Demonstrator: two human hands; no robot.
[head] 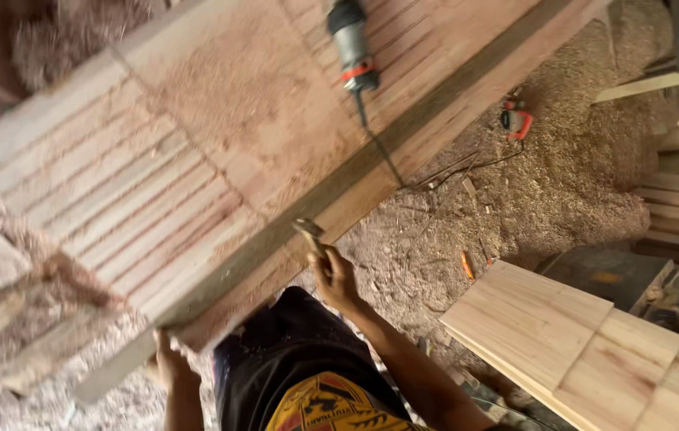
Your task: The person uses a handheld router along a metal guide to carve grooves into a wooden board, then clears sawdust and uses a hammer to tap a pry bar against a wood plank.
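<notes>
While the long grooved panel [196,160] runs from lower left to upper right, the left hand [168,363] grips its near corner; the right hand [335,279], fingers closed, holds a small wood block [309,234] against its edge.

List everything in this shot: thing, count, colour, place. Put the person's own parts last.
Grooved wooden panel: one, reddish-brown, dusted with sawdust, filling the upper left.
Dark edge strip: one, grey-brown, along the panel's near edge.
Power tool: one, grey with an orange band, lying on the panel at the top, its dark cord trailing off the edge.
Small red tool: one, on the sawdust floor at the upper right.
Pale planks: a stack, light wood, lower right.
Sawdust floor: tan, right of the panel.
Small flat piece: one, tan, in the right hand's grip; its kind is unclear.
Left hand: on the panel's lower edge.
Right hand: raised at the panel's edge.
</notes>
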